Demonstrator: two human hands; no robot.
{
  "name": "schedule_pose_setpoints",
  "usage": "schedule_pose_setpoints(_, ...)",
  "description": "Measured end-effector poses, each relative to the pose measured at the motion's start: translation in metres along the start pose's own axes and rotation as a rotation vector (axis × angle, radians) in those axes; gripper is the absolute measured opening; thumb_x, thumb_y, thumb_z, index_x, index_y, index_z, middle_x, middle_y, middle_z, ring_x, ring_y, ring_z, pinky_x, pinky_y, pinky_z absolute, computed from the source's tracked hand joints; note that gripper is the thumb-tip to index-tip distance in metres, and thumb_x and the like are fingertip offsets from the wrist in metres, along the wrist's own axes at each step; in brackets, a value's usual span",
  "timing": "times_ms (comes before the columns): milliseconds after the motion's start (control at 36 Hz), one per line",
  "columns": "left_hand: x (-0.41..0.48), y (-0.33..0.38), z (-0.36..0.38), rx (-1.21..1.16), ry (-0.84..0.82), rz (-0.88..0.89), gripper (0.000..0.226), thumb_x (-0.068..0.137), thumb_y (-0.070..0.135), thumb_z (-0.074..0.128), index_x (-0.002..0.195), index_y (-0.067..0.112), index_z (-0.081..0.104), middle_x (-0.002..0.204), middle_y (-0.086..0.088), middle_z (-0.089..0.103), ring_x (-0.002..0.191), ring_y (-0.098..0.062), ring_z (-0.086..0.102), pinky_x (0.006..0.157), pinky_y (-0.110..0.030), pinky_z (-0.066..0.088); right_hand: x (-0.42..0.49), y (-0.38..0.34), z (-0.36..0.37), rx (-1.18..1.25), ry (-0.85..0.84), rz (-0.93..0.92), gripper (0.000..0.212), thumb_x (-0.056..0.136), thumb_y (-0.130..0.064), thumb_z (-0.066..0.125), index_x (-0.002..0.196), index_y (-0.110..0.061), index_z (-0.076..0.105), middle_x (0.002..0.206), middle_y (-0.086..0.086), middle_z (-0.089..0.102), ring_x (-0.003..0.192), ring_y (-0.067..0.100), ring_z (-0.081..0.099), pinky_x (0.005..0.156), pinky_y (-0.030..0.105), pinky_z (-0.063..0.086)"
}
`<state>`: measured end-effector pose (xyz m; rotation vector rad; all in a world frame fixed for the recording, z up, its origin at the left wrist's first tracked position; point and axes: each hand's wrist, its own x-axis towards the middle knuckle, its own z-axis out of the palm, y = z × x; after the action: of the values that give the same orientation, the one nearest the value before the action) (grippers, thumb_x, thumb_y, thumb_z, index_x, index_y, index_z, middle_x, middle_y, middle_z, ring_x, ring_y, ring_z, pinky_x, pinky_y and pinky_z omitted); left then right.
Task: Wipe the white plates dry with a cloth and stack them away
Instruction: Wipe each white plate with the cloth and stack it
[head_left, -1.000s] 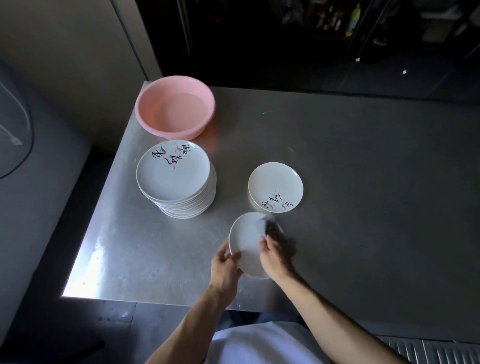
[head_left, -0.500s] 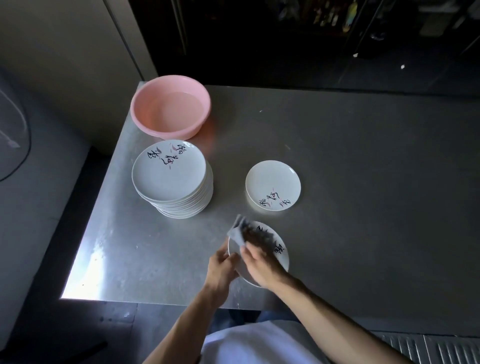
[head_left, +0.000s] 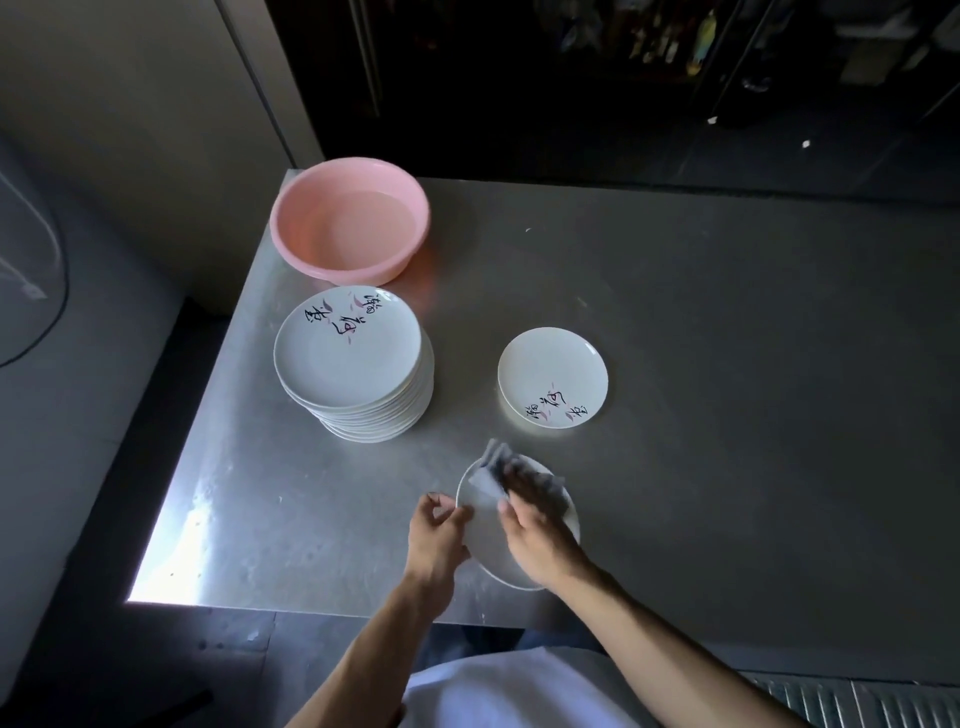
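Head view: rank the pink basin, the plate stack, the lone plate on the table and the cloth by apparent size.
1-2. pink basin and plate stack: they look nearly equal, so not ranked.
3. lone plate.
4. cloth, smallest, though partly covered.

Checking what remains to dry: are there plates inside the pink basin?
No, the pink basin holds no plate; only its pink inside shows.
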<state>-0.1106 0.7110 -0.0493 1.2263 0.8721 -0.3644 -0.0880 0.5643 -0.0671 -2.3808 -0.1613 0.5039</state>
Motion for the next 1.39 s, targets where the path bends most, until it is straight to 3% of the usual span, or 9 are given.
schedule_pose_setpoints(83, -0.004, 0.003, -0.001, -0.015, -0.068, 0.023, 0.021, 0.102, -0.003, 0.052, 0.111, 0.014, 0.059, 0.094, -0.011, 0.072, 0.081, -0.023, 0.067, 0.064, -0.033, 0.059, 0.005, 0.005, -0.001, -0.050, 0.083, 0.144, 0.054, 0.107, -0.020, 0.032, 0.157, -0.004, 0.018, 0.165, 0.013, 0.015, 0.154, 0.019, 0.012, 0.122, 0.026, 0.000)
schedule_pose_setpoints(222, -0.005, 0.003, -0.004, 0.120, -0.238, 0.035, 0.031, 0.103, -0.001, 0.046, 0.120, 0.005, 0.071, 0.112, -0.021, 0.076, 0.109, -0.037, 0.072, 0.093, -0.051, 0.060, -0.012, -0.005, 0.009, -0.051, 0.008, -0.174, 0.053, 0.106, -0.020, 0.038, 0.154, -0.003, 0.027, 0.164, 0.011, 0.020, 0.153, 0.017, 0.009, 0.124, 0.028, -0.001)
schedule_pose_setpoints(444, -0.002, -0.002, 0.001, -0.056, -0.079, 0.048, 0.037, 0.091, 0.011, 0.051, 0.121, 0.017, 0.071, 0.092, -0.009, 0.073, 0.080, -0.018, 0.066, 0.067, -0.033, 0.054, -0.003, 0.007, -0.003, -0.151, 0.071, 0.158, 0.055, 0.108, -0.025, 0.027, 0.158, -0.005, 0.016, 0.166, 0.012, 0.016, 0.154, 0.020, 0.010, 0.123, 0.028, 0.002)
schedule_pose_setpoints(583, 0.001, 0.006, 0.003, 0.022, 0.025, 0.035, 0.016, 0.086, 0.018, 0.067, 0.084, 0.015, 0.051, 0.079, -0.010, 0.056, 0.075, -0.022, 0.051, 0.067, -0.035, 0.041, -0.010, -0.010, 0.001, 0.040, -0.017, -0.096, 0.054, 0.107, -0.021, 0.037, 0.157, -0.008, 0.021, 0.165, 0.001, 0.012, 0.152, 0.006, 0.003, 0.119, 0.014, -0.005)
schedule_pose_setpoints(833, -0.002, 0.003, 0.000, -0.042, -0.069, 0.004, 0.017, 0.103, -0.001, 0.052, 0.113, 0.009, 0.061, 0.100, -0.014, 0.071, 0.086, -0.025, 0.065, 0.071, -0.037, 0.055, 0.003, 0.007, 0.004, -0.082, 0.104, 0.149, 0.057, 0.107, -0.020, 0.032, 0.158, -0.004, 0.012, 0.166, 0.014, 0.011, 0.154, 0.023, 0.008, 0.123, 0.026, -0.004)
schedule_pose_setpoints(1000, -0.008, 0.002, -0.007, 0.057, -0.207, 0.056, 0.025, 0.103, -0.002, 0.048, 0.104, -0.002, 0.073, 0.092, -0.017, 0.075, 0.087, -0.029, 0.067, 0.076, -0.039, 0.056, -0.011, -0.005, 0.010, -0.002, -0.064, -0.164, 0.051, 0.107, -0.019, 0.038, 0.155, -0.006, 0.029, 0.164, 0.004, 0.019, 0.153, 0.014, 0.013, 0.126, 0.032, 0.006)
schedule_pose_setpoints(1139, -0.006, 0.003, -0.002, -0.064, -0.072, 0.058, 0.028, 0.101, -0.002, 0.048, 0.117, 0.009, 0.068, 0.095, -0.013, 0.072, 0.082, -0.024, 0.065, 0.070, -0.035, 0.052, 0.001, -0.003, 0.002, -0.064, 0.109, 0.188, 0.054, 0.107, -0.020, 0.031, 0.157, -0.004, 0.019, 0.165, 0.014, 0.019, 0.153, 0.023, 0.016, 0.124, 0.032, 0.010)
schedule_pose_setpoints(1278, 0.004, 0.008, -0.005, 0.002, 0.004, -0.007, 0.019, 0.099, 0.007, 0.058, 0.087, 0.016, 0.047, 0.079, -0.007, 0.056, 0.074, -0.020, 0.053, 0.062, -0.033, 0.045, -0.010, -0.013, 0.005, 0.057, -0.013, -0.099, 0.054, 0.108, -0.024, 0.034, 0.158, -0.010, 0.019, 0.165, 0.001, 0.010, 0.152, 0.007, 0.000, 0.120, 0.015, -0.004)
schedule_pose_setpoints(1389, 0.005, 0.006, -0.009, -0.034, -0.003, -0.040, 0.012, 0.101, 0.008, 0.055, 0.098, 0.014, 0.045, 0.089, -0.012, 0.059, 0.083, -0.026, 0.061, 0.060, -0.035, 0.056, -0.010, -0.001, 0.010, -0.152, -0.014, -0.075, 0.052, 0.107, -0.024, 0.032, 0.157, -0.011, 0.025, 0.166, 0.007, 0.014, 0.154, 0.020, 0.010, 0.126, 0.034, 0.001)
